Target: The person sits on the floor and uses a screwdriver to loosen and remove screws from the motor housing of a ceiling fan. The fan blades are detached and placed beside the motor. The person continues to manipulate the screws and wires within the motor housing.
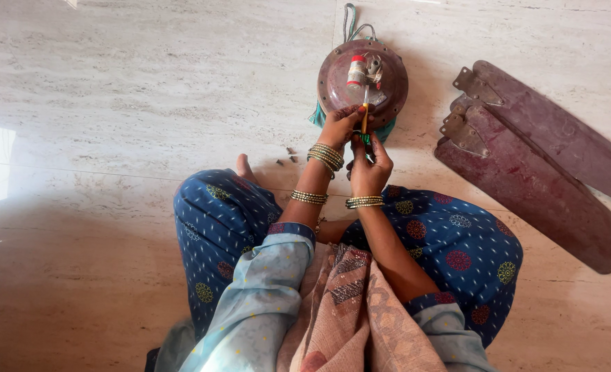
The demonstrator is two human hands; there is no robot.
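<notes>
A screwdriver point(364, 120) is gripped by the right hand point(370, 167); the fan motor point(333, 79) on the floor point(147, 89) is clasped at its near rim by the left hand point(338, 125).

A round, dark maroon metal ceiling-fan motor housing point(362, 81) lies flat on the marble floor at twelve o'clock, with a slim green-handled screwdriver point(365, 124) standing at its six-o'clock edge.
</notes>
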